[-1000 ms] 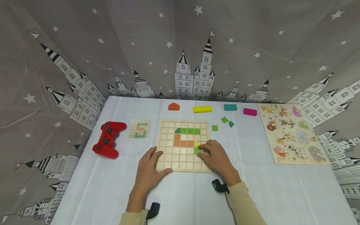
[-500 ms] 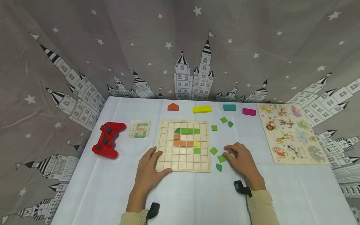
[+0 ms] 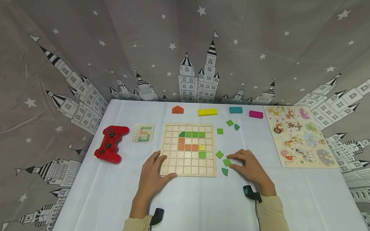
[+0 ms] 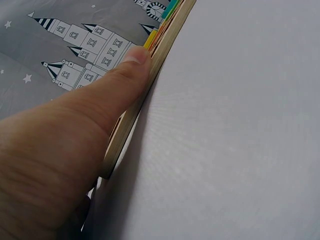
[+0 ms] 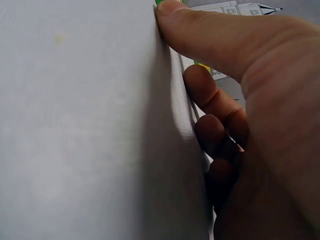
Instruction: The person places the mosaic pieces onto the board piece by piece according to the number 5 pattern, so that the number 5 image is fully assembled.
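A wooden grid board [image 3: 170,163] lies mid-table, with green, orange and yellow tiles in some cells. My left hand [image 3: 151,175] rests at its near left corner, fingers on the left side and thumb along the front edge. That thumb [image 4: 117,82] touches the board's rim [image 4: 165,45] in the left wrist view. Right of the board, my right hand [image 3: 248,165] pinches a green square tile [image 3: 226,162] between thumb and index finger. Beside it lie another green square tile [image 3: 219,154] and a green quarter-round tile [image 3: 224,172]. In the right wrist view the other fingers [image 5: 200,85] curl inward.
A pattern card [image 3: 143,132] and a red game controller [image 3: 111,143] lie on the left. Loose green tiles [image 3: 220,131] sit behind on the right. Orange, yellow [image 3: 207,112], teal and magenta blocks line the back. An animal puzzle board [image 3: 300,138] is at far right.
My right hand has left the green tile in the board and moved right to the loose tiles, where thumb and index finger now close around one. The left hand has stayed put.
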### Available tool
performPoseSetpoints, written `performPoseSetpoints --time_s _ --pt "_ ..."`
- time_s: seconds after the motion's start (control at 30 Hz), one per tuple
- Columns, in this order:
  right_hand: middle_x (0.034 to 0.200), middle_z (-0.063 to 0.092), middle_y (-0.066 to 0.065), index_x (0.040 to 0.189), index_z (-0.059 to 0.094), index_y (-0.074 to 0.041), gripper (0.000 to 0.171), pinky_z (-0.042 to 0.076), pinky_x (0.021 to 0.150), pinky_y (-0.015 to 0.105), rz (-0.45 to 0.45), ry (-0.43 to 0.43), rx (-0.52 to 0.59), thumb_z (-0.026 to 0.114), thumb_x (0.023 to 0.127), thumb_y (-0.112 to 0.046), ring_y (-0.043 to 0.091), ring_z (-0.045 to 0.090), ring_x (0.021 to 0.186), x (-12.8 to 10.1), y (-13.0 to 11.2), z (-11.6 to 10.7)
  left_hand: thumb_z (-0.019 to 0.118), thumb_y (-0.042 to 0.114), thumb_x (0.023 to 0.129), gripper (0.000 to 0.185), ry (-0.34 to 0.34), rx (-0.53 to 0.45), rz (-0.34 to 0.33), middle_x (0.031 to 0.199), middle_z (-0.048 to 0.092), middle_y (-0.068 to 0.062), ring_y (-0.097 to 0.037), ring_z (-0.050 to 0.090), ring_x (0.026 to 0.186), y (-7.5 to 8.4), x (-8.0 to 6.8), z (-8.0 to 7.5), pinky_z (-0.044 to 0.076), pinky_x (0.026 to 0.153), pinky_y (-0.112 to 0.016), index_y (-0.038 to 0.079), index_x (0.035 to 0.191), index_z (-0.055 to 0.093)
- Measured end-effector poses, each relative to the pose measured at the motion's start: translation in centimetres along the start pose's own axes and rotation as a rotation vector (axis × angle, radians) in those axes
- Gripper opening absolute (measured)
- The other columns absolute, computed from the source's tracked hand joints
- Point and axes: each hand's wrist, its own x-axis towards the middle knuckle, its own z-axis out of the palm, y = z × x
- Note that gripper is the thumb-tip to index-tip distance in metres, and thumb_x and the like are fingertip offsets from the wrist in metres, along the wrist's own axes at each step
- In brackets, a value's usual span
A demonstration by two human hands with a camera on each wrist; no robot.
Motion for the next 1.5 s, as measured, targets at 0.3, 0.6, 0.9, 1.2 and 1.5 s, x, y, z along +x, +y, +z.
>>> performPoseSetpoints --time_s 0.3,0.6,0.9,1.2,1.5 --pt "0.093 0.064 -0.007 0.107 0.076 -0.02 0.026 0.044 0.08 0.034 -0.004 0.027 -0.071 0.085 0.083 -0.022 0.013 0.047 0.092 0.1 0.4 0.5 0.085 0.058 0.073 0.086 0.01 -0.003 0.011 0.16 0.038 -0.012 -0.036 0.034 0.149 0.0 -0.1 -0.1 0.03 0.12 -0.062 0.015 0.141 0.057" --pt "0.087 0.059 -0.007 0.104 0.074 -0.018 0.024 0.042 0.077 0.032 0.063 0.054 -0.09 0.083 0.085 -0.028 0.014 0.046 0.09 0.1 0.0 0.9 0.085 0.058 0.073 0.085 -0.003 -0.007 0.001 0.161 0.037 -0.011 -0.036 0.033 0.15 -0.1 -0.1 -0.1 0.029 0.12 -0.062 0.016 0.141 0.056" --pt "0.087 0.058 -0.009 0.104 0.073 -0.018 0.024 0.048 0.081 0.033 -0.013 0.072 -0.03 0.084 0.084 -0.026 0.011 0.048 0.092 0.6 -2.5 1.9 0.085 0.059 0.073 0.086 -0.004 -0.006 -0.003 0.161 0.037 -0.011 -0.036 0.033 0.15 -0.1 -0.1 0.0 0.03 0.12 -0.063 0.016 0.142 0.056" --pt "0.082 0.054 -0.009 0.1 0.071 -0.018 0.022 0.044 0.075 0.028 -0.179 0.051 -0.073 0.083 0.085 -0.029 0.009 0.044 0.086 1.9 -5.5 4.5 0.085 0.059 0.074 0.085 0.001 -0.008 -0.005 0.161 0.038 -0.012 -0.037 0.033 0.149 0.1 -0.1 -0.2 0.03 0.12 -0.063 0.015 0.142 0.056" --pt "0.082 0.052 -0.013 0.105 0.076 -0.019 0.024 0.041 0.075 0.029 -0.177 0.064 -0.156 0.081 0.086 -0.032 0.008 0.042 0.083 2.4 -6.4 6.2 0.085 0.06 0.073 0.086 0.001 -0.005 -0.003 0.161 0.037 -0.011 -0.036 0.033 0.15 -0.1 -0.1 0.0 0.029 0.12 -0.062 0.016 0.141 0.056"
